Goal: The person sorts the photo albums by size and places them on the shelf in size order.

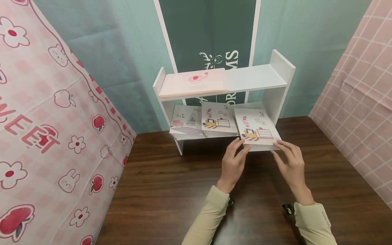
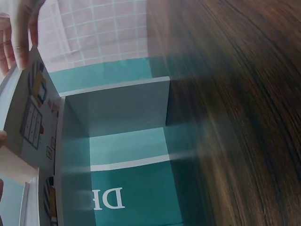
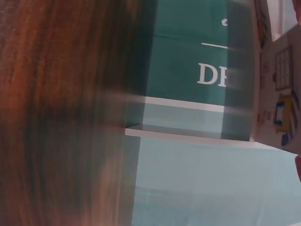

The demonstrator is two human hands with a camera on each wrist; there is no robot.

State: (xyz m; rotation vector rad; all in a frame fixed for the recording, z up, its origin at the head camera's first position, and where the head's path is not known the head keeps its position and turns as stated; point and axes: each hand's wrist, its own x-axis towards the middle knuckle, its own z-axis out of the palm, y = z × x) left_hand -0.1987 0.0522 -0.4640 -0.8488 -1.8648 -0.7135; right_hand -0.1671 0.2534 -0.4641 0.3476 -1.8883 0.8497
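Observation:
A thin booklet (image 1: 256, 124) with a printed room scene lies tilted on the lower shelf at the right, its front edge jutting out. At its front left corner my left hand (image 1: 234, 165) pinches it between thumb and fingers. The front right corner is pinched by my right hand (image 1: 291, 166), thumb below and fingers on top. Another pale booklet lies partly hidden underneath. To the left on the same shelf are a similar room-scene booklet (image 1: 218, 117) and a booklet with a purple grid (image 1: 186, 120). The wrist views show the held booklet's (image 2: 40, 108) printed side and only parts of the hands.
A white two-tier shelf (image 1: 257, 77) stands at the back of the dark wooden table (image 1: 159, 190). On its upper tier lies a pink elephant-print pad (image 1: 196, 82). Patterned pink cloths hang left (image 1: 76, 144) and right (image 1: 361, 102), with a green curtain (image 1: 214, 27) behind.

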